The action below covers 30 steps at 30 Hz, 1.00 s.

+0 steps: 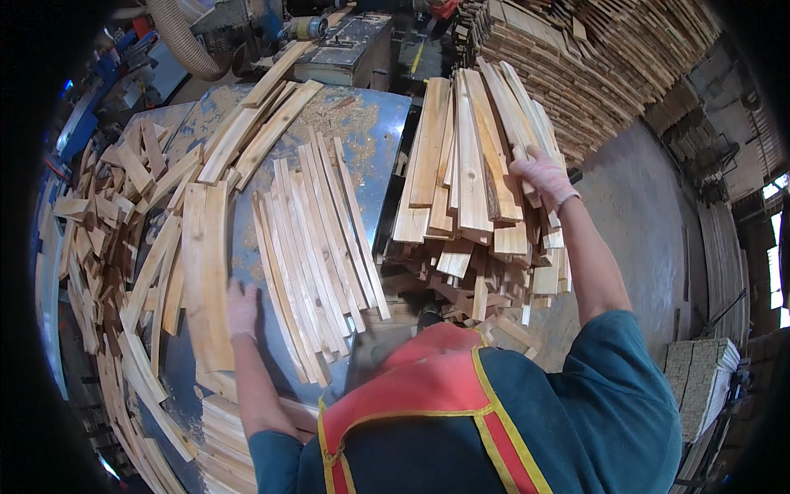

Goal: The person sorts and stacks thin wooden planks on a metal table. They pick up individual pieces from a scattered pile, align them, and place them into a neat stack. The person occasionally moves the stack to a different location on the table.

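Note:
My left hand (243,311), in a thin pale glove, is over the blue metal table beside the right edge of a wide wooden board (206,280). Its fingers look stretched out, slightly smeared, and nothing shows in them. To its right lies a row of narrow wooden strips (309,247), side by side on the table. My right hand (546,176), gloved the same way, reaches out to a tall pile of boards (473,165) at the right. Its fingers are closed over a wooden board (514,115) at the pile's right side; part of the grip is hidden.
Offcuts (111,198) are heaped on the left, with long curved strips (152,379) nearer. Sawdust covers parts of the blue table (370,123). A machine (346,53) and a ribbed hose (181,37) stand behind. Stacked lumber (568,74) rises at the far right.

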Each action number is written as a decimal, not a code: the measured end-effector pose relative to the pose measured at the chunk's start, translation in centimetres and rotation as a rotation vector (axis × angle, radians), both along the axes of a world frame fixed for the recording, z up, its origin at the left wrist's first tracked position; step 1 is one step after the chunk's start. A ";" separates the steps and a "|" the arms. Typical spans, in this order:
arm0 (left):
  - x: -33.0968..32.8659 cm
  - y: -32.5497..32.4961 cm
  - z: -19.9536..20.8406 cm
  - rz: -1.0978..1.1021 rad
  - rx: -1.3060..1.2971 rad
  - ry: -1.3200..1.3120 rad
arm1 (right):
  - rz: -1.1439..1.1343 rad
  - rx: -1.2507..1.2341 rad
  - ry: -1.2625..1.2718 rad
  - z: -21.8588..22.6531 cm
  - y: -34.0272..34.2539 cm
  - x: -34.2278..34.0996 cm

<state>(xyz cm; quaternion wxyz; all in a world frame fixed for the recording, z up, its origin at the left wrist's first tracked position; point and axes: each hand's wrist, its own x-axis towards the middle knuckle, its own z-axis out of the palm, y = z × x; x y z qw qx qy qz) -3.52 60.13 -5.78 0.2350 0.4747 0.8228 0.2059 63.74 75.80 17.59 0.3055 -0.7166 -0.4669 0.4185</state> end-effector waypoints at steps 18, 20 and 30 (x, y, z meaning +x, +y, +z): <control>20.3 -1.4 14.7 -0.086 0.124 -1.067 | 0.651 0.330 -0.029 -10.1 -15.2 -25.3; 20.2 -0.6 13.3 0.013 0.171 -1.211 | 1.011 0.263 -0.161 -9.0 -16.0 -27.4; 1.5 -10.9 7.0 -0.003 -0.007 -0.217 | 0.215 0.559 -1.070 -5.0 -3.0 -0.7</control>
